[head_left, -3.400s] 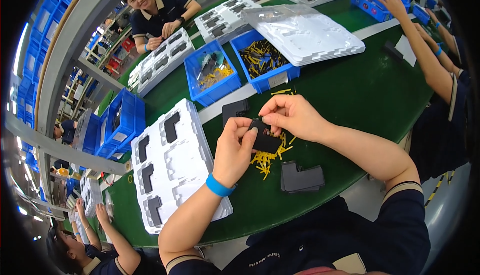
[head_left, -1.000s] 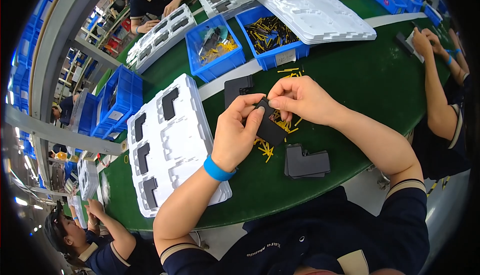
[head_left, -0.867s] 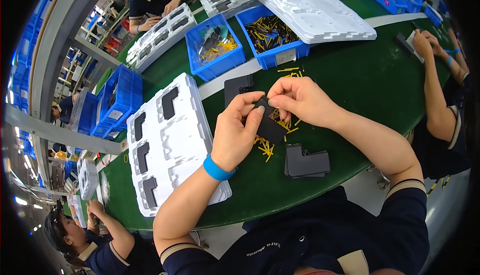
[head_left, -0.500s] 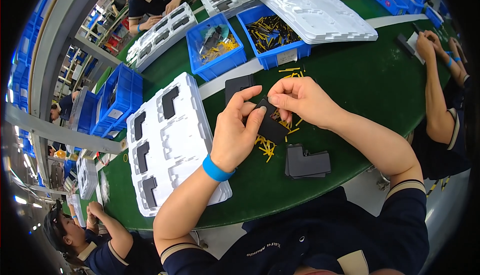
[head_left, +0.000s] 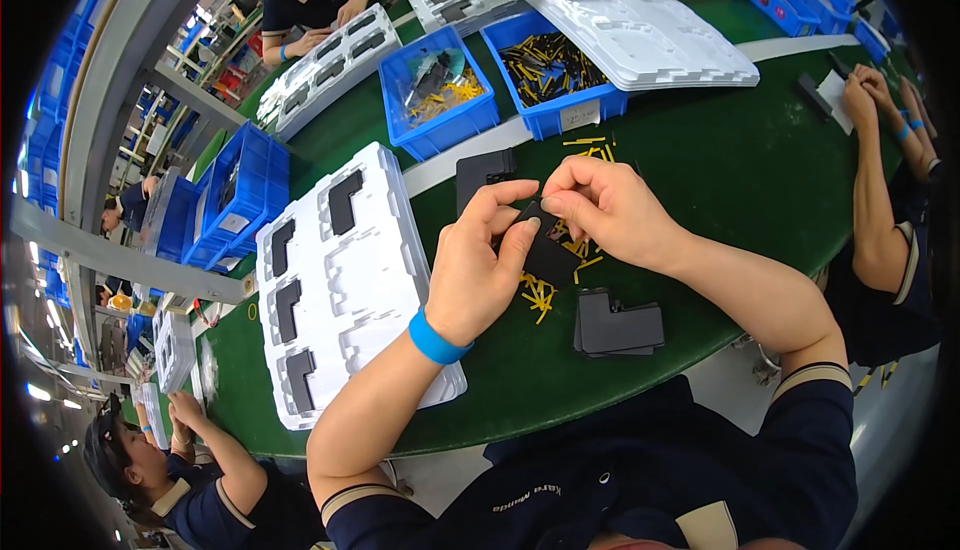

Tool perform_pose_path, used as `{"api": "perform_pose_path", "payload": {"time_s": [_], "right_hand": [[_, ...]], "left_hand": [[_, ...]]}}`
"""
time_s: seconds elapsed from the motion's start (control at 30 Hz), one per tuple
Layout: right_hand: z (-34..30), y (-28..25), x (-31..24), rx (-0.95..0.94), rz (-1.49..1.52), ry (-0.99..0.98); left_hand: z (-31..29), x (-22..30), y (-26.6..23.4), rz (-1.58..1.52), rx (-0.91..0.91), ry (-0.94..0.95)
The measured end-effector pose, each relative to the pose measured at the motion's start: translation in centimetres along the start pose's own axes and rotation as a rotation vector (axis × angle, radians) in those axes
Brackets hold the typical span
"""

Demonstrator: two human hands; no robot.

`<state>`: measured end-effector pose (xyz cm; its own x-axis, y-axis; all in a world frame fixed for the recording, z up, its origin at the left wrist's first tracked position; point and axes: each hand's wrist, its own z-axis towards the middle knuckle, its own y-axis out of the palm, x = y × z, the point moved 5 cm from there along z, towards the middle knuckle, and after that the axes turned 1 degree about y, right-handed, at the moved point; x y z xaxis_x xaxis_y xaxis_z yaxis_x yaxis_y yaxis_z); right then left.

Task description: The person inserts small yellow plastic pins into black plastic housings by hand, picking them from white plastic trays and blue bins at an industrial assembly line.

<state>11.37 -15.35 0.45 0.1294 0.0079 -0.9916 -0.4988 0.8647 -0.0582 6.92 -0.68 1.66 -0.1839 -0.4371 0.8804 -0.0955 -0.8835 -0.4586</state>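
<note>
My left hand [head_left: 474, 275] holds a flat black L-shaped piece [head_left: 551, 258] between thumb and fingers, tilted above the green table. At the piece's upper edge, the thumb and forefinger of my right hand [head_left: 612, 212] are pinched together; whatever is between them is too small or hidden. Thin yellow strips [head_left: 540, 296] lie scattered on the table under and around the piece. Nearest me, to the right, rests a small stack of similar black L-shaped pieces [head_left: 622, 327]. Another black stack [head_left: 482, 172] sits behind my left hand, which partly covers it.
Left of my hands lies a white moulded tray [head_left: 352, 335] with several black pieces in its recesses. Beyond stand a blue bin of black and yellow strips [head_left: 556, 122], a blue bin with bags [head_left: 447, 128] and stacked white trays [head_left: 690, 65]. Co-workers sit around the table.
My fingers have shifted only slightly at the piece's upper edge, and the piece stays in my left hand. The whole view has moved a little.
</note>
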Motion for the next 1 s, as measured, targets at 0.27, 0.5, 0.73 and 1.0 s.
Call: {"api": "perform_pose_path", "payload": {"time_s": [0.27,0.5,0.73,1.0], "right_hand": [[0.3,-0.3,-0.2,-0.040,0.024,0.046],[0.3,-1.0,-1.6,-0.057,-0.383,-0.403],[0.7,-1.3,-1.8,0.011,-0.427,-0.575],[1.3,-1.2,0.5,-0.123,-0.080,0.138]], "left_hand": [[0.1,0.0,-0.3,-0.102,0.072,-0.020],[0.7,-0.6,-0.8,-0.305,0.041,-0.087],[0.7,-0.8,-0.5,-0.338,0.005,-0.126],[0.9,-0.5,-1.3,-0.224,0.176,-0.033]]}}
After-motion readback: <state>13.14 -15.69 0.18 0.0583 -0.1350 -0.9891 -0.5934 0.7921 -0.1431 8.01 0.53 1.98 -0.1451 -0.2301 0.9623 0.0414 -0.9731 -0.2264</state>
